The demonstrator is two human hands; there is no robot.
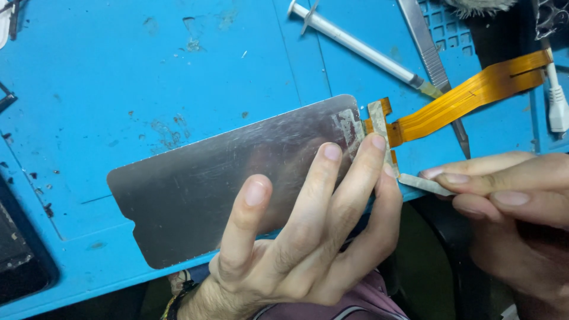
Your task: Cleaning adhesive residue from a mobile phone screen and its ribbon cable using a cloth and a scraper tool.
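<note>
A thin silver display panel (219, 178) lies back side up over the near edge of the blue work mat (118, 77). An orange flex cable (468, 95) runs from its right end toward the upper right. My left hand (296, 237) presses several fingertips on the panel's right part, near the cable joint. My right hand (510, 195) pinches a small grey strip (424, 184) that leads from the panel's right edge.
A syringe (361, 44) lies at the top middle of the mat, and a metal scalpel-like tool (435, 65) lies beside it. A white cable plug (557, 101) sits at the right edge. A dark device (18, 249) lies at the lower left.
</note>
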